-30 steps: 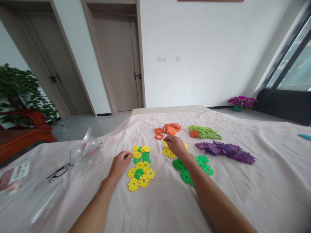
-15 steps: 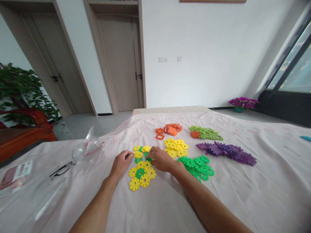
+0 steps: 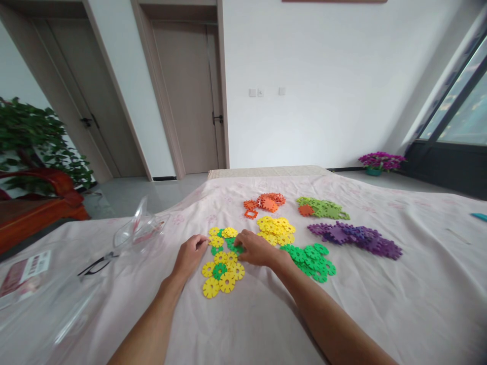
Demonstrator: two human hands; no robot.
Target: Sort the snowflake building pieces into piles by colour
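Note:
A pattern of yellow and green slotted plastic discs (image 3: pixel 227 282) lies flat on the cloth in front of me. My left hand (image 3: pixel 193 253) rests at its left edge, fingers curled together beside a yellow disc (image 3: pixel 216 241); whatever the fingertips may hold is hidden. On the pattern's right side, my right hand (image 3: pixel 251 247) has its fingers bent down onto a green disc (image 3: pixel 238 249), partly covering it. Another green disc (image 3: pixel 219 270) sits among the lower yellow ones. Loose yellow discs (image 3: pixel 276 231) and a pile of green discs (image 3: pixel 310 259) lie just right of my right hand.
Orange pieces (image 3: pixel 269 204), light green pieces (image 3: pixel 327 209) and purple pieces (image 3: pixel 357 238) are heaped farther back on the cloth (image 3: pixel 426 299). To the left lie clear plastic packaging (image 3: pixel 140 233), black-framed glasses (image 3: pixel 98 264) and a labelled clear bag (image 3: pixel 30 271).
My right hand has shifted slightly right, and more of the green discs by its fingertips shows. My left hand stays in place.

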